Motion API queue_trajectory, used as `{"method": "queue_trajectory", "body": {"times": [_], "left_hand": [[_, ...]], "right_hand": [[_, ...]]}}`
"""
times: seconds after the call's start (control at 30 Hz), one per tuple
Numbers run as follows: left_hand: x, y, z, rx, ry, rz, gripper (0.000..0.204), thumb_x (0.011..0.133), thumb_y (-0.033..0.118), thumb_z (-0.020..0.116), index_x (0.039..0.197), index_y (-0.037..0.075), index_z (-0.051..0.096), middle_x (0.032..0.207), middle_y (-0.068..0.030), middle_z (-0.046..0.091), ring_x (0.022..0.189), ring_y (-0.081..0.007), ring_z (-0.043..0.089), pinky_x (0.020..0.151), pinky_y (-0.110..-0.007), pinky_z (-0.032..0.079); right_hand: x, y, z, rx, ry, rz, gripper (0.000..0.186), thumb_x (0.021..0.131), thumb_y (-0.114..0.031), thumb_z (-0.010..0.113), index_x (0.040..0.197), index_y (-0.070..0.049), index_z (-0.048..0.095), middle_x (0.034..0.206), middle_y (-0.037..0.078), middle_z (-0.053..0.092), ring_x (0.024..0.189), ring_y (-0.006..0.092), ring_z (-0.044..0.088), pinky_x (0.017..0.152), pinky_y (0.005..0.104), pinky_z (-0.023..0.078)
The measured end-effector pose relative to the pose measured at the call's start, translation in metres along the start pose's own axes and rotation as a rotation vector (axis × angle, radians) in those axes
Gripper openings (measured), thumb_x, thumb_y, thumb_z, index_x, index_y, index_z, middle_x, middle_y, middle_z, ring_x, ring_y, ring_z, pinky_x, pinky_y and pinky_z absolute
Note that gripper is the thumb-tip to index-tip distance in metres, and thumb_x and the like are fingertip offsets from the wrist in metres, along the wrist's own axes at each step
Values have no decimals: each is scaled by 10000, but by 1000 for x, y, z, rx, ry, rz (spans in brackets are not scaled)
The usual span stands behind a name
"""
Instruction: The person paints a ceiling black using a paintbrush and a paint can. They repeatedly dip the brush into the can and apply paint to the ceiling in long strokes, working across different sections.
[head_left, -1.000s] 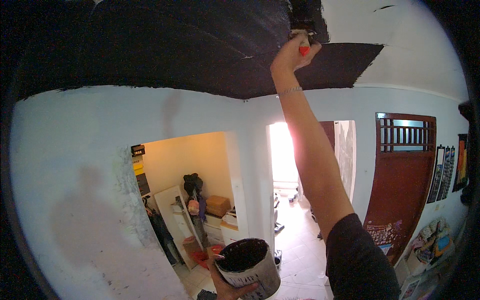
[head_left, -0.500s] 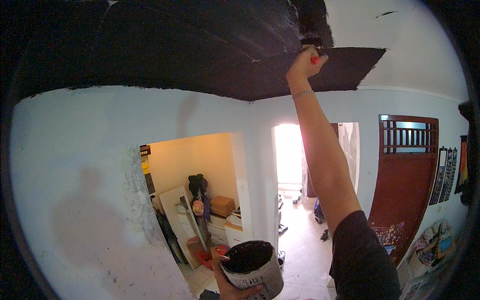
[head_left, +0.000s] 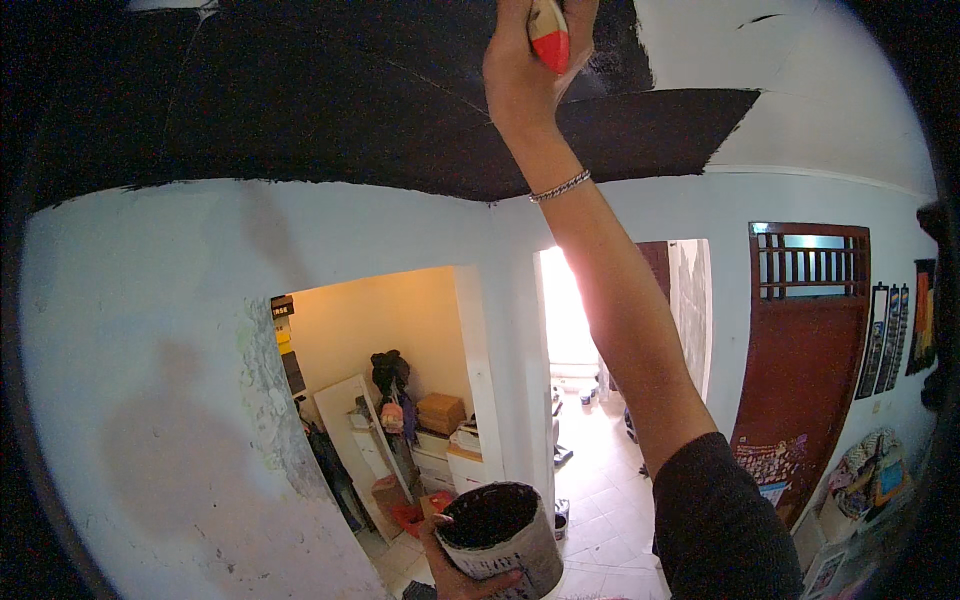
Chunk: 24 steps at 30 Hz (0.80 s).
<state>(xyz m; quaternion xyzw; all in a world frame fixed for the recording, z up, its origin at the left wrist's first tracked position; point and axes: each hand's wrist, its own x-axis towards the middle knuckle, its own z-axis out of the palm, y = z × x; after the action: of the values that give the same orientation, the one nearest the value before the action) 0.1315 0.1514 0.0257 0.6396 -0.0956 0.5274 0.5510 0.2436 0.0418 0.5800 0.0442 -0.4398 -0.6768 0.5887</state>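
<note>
High overhead, my right hand (head_left: 530, 75) is closed around a paintbrush (head_left: 549, 42). The brush has a pale handle with a red end; its bristles are out of the picture at the top. Behind the hand spreads the ceiling (head_left: 330, 110), mostly coated in black paint, with a white part (head_left: 820, 110) on the right. Low in the middle, my left hand (head_left: 458, 572) grips a paint bucket (head_left: 530, 560) from its left side. The bucket is whitish and smeared, tilted a little, with black paint inside.
Ahead are pale walls (head_left: 390, 225), the left one with peeling plaster. One opening shows a leaning white board (head_left: 350, 420) and boxes (head_left: 440, 410). Beside it is a bright doorway (head_left: 572, 330). A brown door (head_left: 800, 370) stands at right, near a heaped bag (head_left: 868, 475).
My right hand and the brush have moved left and upward in the picture, and the brush handle shows larger. The left hand still holds the bucket in nearly the same place.
</note>
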Motion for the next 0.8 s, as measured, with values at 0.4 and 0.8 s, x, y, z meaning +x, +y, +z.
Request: {"method": "queue_trajectory", "body": {"times": [0.4, 0.8], "left_hand": [[6, 19, -3, 26, -24, 29, 1291, 575, 392, 985, 1546, 46, 208, 1461, -165, 340, 1329, -356, 444, 1104, -487, 361], [5, 23, -5, 31, -44, 21, 1279, 565, 362, 992, 1536, 50, 220, 1459, -162, 342, 1342, -339, 432, 1116, -468, 357]], "right_hand": [[-40, 122, -106, -259, 135, 359, 281, 1011, -223, 655, 1099, 14, 534, 1031, 106, 606, 965, 201, 587, 864, 351, 505], [-15, 16, 3, -234, 26, 25, 292, 1003, -262, 646, 1081, 4, 553, 987, 132, 646, 939, 209, 606, 835, 361, 506]]}}
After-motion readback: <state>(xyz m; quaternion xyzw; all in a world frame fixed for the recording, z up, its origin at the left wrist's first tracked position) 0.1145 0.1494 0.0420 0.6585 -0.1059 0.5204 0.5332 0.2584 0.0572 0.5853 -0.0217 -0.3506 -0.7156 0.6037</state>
